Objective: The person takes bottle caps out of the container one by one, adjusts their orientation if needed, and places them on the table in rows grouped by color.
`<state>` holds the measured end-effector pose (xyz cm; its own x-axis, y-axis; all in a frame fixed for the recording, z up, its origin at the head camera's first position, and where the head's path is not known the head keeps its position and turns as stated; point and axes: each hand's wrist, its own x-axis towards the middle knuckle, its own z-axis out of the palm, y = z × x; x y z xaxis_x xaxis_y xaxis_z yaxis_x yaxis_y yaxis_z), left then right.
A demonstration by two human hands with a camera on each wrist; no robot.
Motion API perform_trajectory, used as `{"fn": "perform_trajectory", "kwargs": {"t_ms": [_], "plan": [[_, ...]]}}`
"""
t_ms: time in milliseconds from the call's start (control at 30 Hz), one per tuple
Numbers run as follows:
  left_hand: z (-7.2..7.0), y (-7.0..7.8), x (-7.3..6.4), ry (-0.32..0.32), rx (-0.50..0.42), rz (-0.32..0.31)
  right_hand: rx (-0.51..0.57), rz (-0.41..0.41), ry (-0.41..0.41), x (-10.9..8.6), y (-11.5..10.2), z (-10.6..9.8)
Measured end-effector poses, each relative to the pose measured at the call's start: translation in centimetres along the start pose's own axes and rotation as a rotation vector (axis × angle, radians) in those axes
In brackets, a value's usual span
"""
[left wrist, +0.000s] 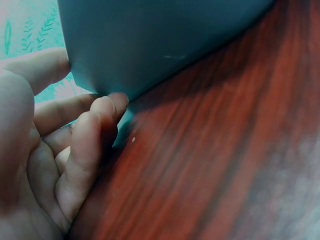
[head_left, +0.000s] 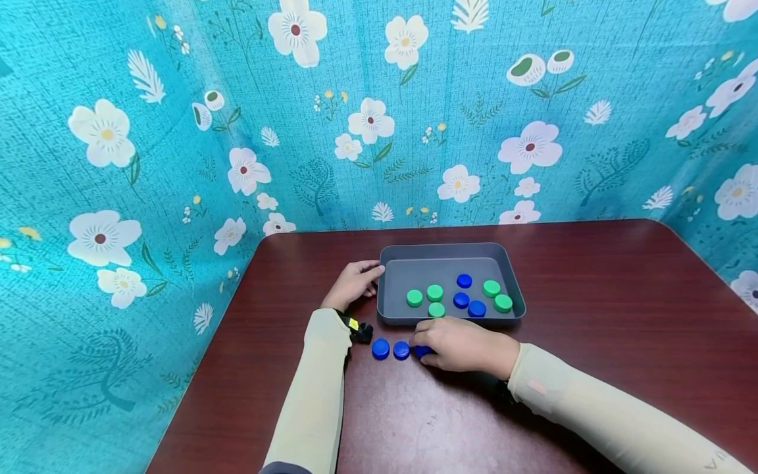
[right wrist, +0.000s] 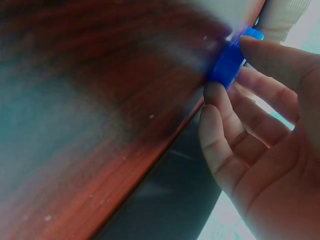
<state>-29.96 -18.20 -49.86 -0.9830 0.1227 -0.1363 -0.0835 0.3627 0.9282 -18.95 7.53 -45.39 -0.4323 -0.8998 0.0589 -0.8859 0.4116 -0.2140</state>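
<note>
My right hand (head_left: 464,343) pinches a blue bottle cap (head_left: 422,351) between thumb and fingers at the tabletop, just in front of the tray. In the right wrist view this cap (right wrist: 227,65) stands out between the thumb and fingertips. Two more blue caps, one nearer (head_left: 401,349) and one farther left (head_left: 381,348), form a row with it. At the left end of the grey tray (head_left: 441,251), my left hand (head_left: 354,284) touches the outer wall with loosely bent fingers. Inside the tray lie three blue caps (head_left: 464,281) and several green caps (head_left: 435,293).
A dark red-brown wooden table (head_left: 604,316) carries everything. Behind it and to both sides hangs a turquoise flowered cloth (head_left: 367,171). The tray's raised walls stand close beyond the row of caps, and the left wrist's black camera (head_left: 361,331) sits close to the row's left end.
</note>
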Motion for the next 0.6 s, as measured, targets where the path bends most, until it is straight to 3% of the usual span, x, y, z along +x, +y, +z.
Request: {"fn": "perform_trajectory", "kwargs": {"t_ms": [600], "plan": [[0.12, 0.0, -0.06, 0.015, 0.007, 0.0, 0.003, -0.003, 0.003, 0.0, 0.01, 0.04]]}}
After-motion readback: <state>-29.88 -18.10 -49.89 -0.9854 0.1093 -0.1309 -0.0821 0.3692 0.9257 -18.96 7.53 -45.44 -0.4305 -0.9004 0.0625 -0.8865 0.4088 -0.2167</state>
